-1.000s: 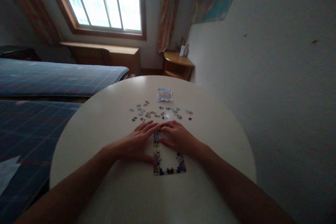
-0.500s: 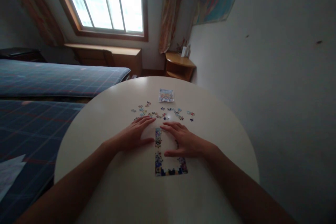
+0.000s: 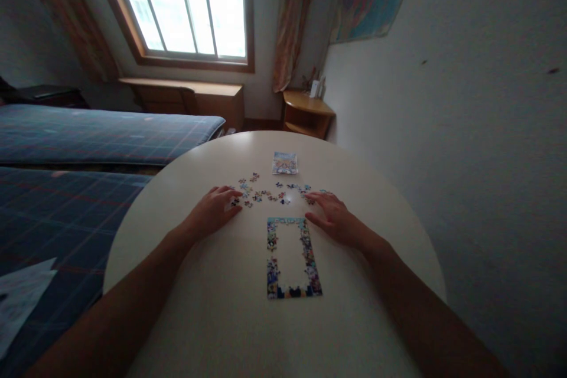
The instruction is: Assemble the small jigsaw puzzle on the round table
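A jigsaw puzzle border (image 3: pixel 272 277) lies on the round white table (image 3: pixel 212 307), its edge pieces joined into an upright rectangle around bare tabletop. A small break shows in its left side. Beyond it, loose puzzle pieces (image 3: pixel 266 195) are scattered in a band. My left hand (image 3: pixel 216 207) is at the left end of this band, fingers apart, beside a dark piece near the fingertips. At the right end rests my right hand (image 3: pixel 332 215), also open, its fingers over a few pieces and its thumb near the border's upper right corner.
Behind the loose pieces lies a small printed packet (image 3: pixel 284 163). A plaid mattress (image 3: pixel 88 136) and another nearer one, with papers (image 3: pixel 24 301) on it, are on the left. A wooden corner stand (image 3: pixel 308 109) and a white wall (image 3: pixel 478 177) are beyond the table.
My hands have moved apart: the left went left and away to the loose pieces, the right went right off the border. The puzzle border is now fully uncovered.
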`<state>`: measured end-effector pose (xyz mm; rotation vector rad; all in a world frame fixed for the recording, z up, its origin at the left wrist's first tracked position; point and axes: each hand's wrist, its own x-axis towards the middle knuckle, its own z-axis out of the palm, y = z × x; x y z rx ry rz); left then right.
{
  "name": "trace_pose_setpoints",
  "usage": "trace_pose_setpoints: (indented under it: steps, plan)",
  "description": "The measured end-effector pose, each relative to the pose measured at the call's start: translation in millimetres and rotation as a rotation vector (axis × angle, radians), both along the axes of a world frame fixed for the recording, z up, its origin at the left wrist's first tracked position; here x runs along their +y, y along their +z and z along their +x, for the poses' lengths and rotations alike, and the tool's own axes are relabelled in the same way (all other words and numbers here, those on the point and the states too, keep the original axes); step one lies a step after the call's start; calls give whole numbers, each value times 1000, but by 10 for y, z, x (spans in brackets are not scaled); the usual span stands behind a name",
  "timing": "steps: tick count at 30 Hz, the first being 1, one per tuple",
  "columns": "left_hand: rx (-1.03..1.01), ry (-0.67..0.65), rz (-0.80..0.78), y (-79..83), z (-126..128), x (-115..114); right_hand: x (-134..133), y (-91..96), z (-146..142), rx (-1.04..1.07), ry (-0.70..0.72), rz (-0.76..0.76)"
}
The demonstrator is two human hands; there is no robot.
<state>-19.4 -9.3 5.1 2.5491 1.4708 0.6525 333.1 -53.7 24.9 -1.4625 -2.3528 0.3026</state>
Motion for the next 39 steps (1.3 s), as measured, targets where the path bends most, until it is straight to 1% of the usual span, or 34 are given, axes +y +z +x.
trace_pose_setpoints:
  steps: [5,9,12,16,19,22,26,28,31,35,39]
  plan:
    - [1,-33,53,-24,113,-17,23,-35,12,-11,-3,-6]
    - [15,-50,87,0,191,-55,31,-49,9,-6,15,1]
    - [42,-7,109,28,245,-96,35,-53,9,-6,21,10]
    - [31,68,100,49,319,-137,29,-40,3,-5,14,-1]
    - [30,79,97,53,350,-144,31,-43,3,-8,12,-16]
    - [36,52,104,49,338,-131,41,-60,13,-5,21,-16]
    - [41,-68,92,42,286,-122,39,-63,18,6,24,-11]
    - [51,-106,90,47,275,-131,30,-50,13,8,22,-14]
    - [43,-118,74,56,296,-142,16,-25,1,8,19,-22]
    - [-14,-144,1,60,346,-146,3,-1,-11,10,18,-32]
    - [-27,-102,5,79,340,-173,-11,12,-19,17,21,-27]
